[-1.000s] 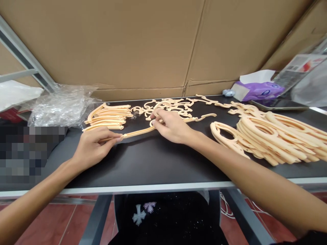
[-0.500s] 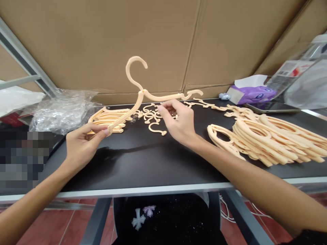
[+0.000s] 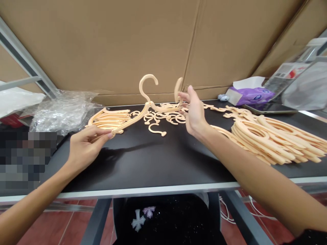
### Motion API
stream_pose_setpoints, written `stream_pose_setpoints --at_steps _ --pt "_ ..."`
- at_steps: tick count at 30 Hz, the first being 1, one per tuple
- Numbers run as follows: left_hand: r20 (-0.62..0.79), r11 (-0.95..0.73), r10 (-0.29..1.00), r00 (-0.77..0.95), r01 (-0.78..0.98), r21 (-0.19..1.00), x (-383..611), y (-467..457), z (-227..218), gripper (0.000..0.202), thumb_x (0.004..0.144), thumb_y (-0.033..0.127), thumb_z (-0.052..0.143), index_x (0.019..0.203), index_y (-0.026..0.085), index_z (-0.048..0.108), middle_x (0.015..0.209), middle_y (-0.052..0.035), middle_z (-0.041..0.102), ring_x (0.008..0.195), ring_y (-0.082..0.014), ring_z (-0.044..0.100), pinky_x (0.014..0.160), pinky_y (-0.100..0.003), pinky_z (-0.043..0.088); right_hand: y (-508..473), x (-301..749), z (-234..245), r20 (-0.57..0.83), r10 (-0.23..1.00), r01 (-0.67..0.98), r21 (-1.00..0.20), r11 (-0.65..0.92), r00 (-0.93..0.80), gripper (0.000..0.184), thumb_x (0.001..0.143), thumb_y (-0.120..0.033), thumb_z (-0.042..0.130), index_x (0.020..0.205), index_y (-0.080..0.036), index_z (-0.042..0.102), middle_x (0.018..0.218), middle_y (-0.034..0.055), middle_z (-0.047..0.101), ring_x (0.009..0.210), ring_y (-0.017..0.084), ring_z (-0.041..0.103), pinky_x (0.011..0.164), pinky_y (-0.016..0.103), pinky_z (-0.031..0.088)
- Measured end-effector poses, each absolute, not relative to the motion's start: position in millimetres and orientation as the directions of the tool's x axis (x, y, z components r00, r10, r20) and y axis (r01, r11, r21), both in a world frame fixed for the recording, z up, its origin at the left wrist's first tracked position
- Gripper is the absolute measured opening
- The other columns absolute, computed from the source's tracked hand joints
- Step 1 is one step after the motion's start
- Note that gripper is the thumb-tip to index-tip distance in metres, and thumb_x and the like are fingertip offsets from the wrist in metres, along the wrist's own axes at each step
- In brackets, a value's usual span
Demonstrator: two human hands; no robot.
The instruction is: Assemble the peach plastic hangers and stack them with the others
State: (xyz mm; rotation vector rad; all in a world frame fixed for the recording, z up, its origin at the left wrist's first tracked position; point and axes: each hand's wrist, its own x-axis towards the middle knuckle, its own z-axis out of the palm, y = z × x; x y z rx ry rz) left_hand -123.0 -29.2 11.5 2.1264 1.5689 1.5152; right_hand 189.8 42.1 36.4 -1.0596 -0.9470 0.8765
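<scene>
My left hand [image 3: 85,146] pinches the left end of a peach plastic hanger [image 3: 138,115] and holds it above the black table [image 3: 143,163], hook upward. My right hand [image 3: 194,112] is raised with fingers spread, its fingertips against the hanger's right arm, which bends upward. Under the hanger lie several loose peach hooks [image 3: 155,129]. A stack of finished hangers [image 3: 109,119] lies just beyond my left hand.
A big pile of peach hanger bodies [image 3: 270,136] covers the table's right side. Crumpled clear plastic [image 3: 61,110] lies at the back left. A purple tissue pack [image 3: 249,93] and a phone [image 3: 270,108] sit back right. Cardboard [image 3: 153,44] walls the back.
The hanger rose off the table, hook up, then came a little lower. My right hand let go of its middle and opened beside the right arm, which is now bent upward.
</scene>
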Motion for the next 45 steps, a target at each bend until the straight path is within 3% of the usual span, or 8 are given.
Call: stream_pose_setpoints --at_steps 6,14,20,25,28,32,37,45 --pt "0.612 -0.443 0.789 -0.047 0.647 0.621 -122 -30 13 0.015 0.074 0.034 0.079 0.080 0.020 0.078 0.078 -0.0011 0.076 0.067 -0.0144 0.066 0.064 -0.027 0.051 42 181 25 0.524 0.783 0.245 -0.851 0.465 0.336 0.043 0.092 -0.057 0.053 0.112 -0.022 0.068 0.131 0.0111 0.059 0.127 0.024 0.052 0.109 0.043 0.039" --pt "0.595 -0.421 0.801 -0.063 0.646 0.636 -120 -34 15 0.017 0.072 0.034 0.080 0.080 0.019 0.077 0.081 -0.0026 0.077 0.069 -0.0159 0.068 0.066 -0.028 0.055 38 181 34 -0.017 0.978 -0.187 -0.982 0.022 0.208 0.022 0.085 -0.039 0.066 0.094 -0.021 0.057 0.084 0.0034 0.064 0.059 0.015 0.063 0.052 0.028 0.050" --pt "0.515 -0.332 0.850 -0.106 0.651 0.682 -122 -32 18 0.025 0.075 0.037 0.079 0.091 0.017 0.078 0.092 -0.0057 0.078 0.079 -0.0200 0.070 0.077 -0.034 0.057 29 177 43 -0.028 0.975 -0.349 -0.936 0.052 0.219 0.027 0.086 -0.021 0.064 0.064 -0.021 0.047 0.053 -0.0048 0.046 0.042 0.008 0.043 0.041 0.022 0.037" --pt "0.908 -0.426 0.369 0.201 0.904 -0.026 -129 -38 18 0.031 0.077 0.036 0.076 0.100 0.016 0.074 0.102 -0.0134 0.068 0.100 -0.0315 0.063 0.098 -0.055 0.044 34 181 43 0.009 0.963 -0.370 -0.922 0.113 0.271 0.030 0.087 -0.025 0.063 0.065 -0.023 0.043 0.054 -0.0050 0.044 0.043 0.009 0.043 0.043 0.024 0.038" --pt "0.819 -0.586 0.221 0.530 0.743 -0.323 -124 -44 14 0.015 0.071 0.024 0.077 0.081 0.021 0.065 0.071 0.0000 0.065 0.066 -0.0188 0.059 0.079 -0.041 0.047 36 183 44 0.030 0.959 -0.373 -0.918 0.138 0.281 0.030 0.086 -0.028 0.064 0.066 -0.023 0.041 0.055 -0.0052 0.044 0.044 0.009 0.043 0.044 0.024 0.040" --pt "0.752 -0.641 0.545 0.371 0.762 0.088 -116 -43 11 0.004 0.082 0.019 0.067 0.081 0.021 0.064 0.057 0.0065 0.058 0.049 -0.0095 0.048 0.054 -0.025 0.041 38 184 42 0.013 0.956 -0.402 -0.906 0.135 0.292 0.028 0.086 -0.026 0.062 0.068 -0.024 0.041 0.054 -0.0055 0.044 0.045 0.009 0.042 0.043 0.023 0.039" --pt "0.536 -0.351 0.834 -0.134 0.621 0.701 -119 -34 13 0.032 0.081 0.033 0.070 0.107 0.019 0.059 0.076 0.0020 0.066 0.065 -0.0120 0.061 0.059 -0.022 0.047 39 183 36 0.090 0.962 -0.304 -0.938 0.170 0.258 0.029 0.087 -0.032 0.063 0.069 -0.024 0.041 0.056 -0.0063 0.043 0.045 0.008 0.043 0.045 0.023 0.040" --pt "0.632 -0.472 0.773 0.046 0.708 0.526 -117 -37 5 0.045 0.084 0.033 0.070 0.125 0.019 0.057 0.108 -0.0079 0.073 0.088 -0.0192 0.071 0.083 -0.032 0.056 32 174 31 0.073 0.974 -0.278 -0.951 0.133 0.215 0.034 0.086 -0.034 0.072 0.067 -0.022 0.047 0.054 -0.0062 0.046 0.044 0.007 0.045 0.043 0.022 0.040"
